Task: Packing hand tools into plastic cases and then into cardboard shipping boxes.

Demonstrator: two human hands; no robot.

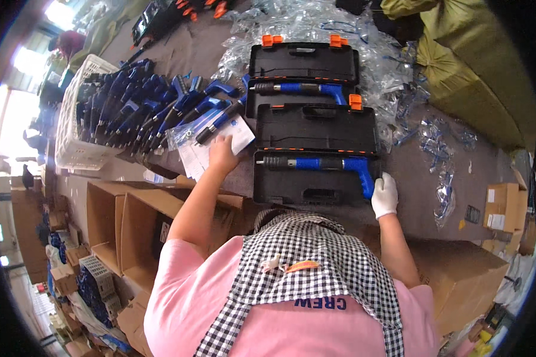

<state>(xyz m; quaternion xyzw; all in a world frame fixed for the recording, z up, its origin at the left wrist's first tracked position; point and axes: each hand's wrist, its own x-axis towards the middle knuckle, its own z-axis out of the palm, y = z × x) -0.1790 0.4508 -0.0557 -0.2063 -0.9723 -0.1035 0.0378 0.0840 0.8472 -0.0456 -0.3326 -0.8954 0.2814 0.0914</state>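
Observation:
My left hand (222, 154), bare, is over white printed leaflets (242, 134), its fingers bent down and closed on the paper. Just beyond its fingertips lies a black and blue nail-gun-like tool (216, 125). My right hand (385, 195), in a white glove, grips the right side of the nearer open black plastic case (280, 193). Inside that case lies a blue-handled tool (307, 163) with a dark barrel pointing left. Right behind it, a second open black case (304, 62) with orange latches holds a similar tool (295, 88).
Blue and black tools are heaped left, beside a white plastic crate (71, 128). Clear plastic bags (375, 71) spread behind the cases. An olive sack (467, 77) stands far right. Cardboard boxes (137, 223) sit near left, with another box (464, 282) near right.

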